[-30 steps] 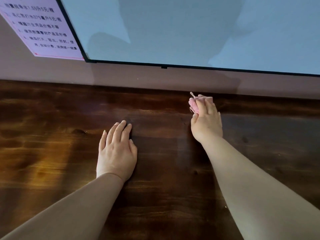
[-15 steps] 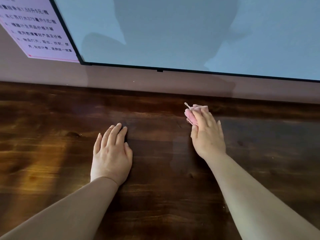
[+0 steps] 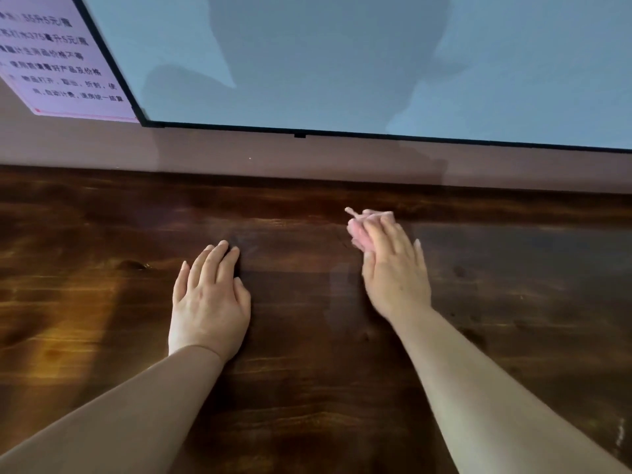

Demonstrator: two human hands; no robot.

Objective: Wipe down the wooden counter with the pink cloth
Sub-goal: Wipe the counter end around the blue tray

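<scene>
On the table (image 3: 102, 302), the right hand (image 3: 393, 278) has drawn the pink cloth (image 3: 359, 230) nearer under straight fingers, left hand (image 3: 208, 302) still flat, holding nothing.

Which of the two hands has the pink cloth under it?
The right hand: the pink cloth shows under its fingers, near the wall. The left hand lies flat on the bare wooden counter.

Bare wooden desk (image 3: 307, 388) spreads wide to the left, right and near side of both hands. At the far edge a wall (image 3: 307, 159) rises, blocking passage beyond it; a dark-framed screen (image 3: 307, 63) hangs above. The left hand (image 3: 208, 302) lies flat on the desk, well apart from the right hand (image 3: 393, 271)
</scene>
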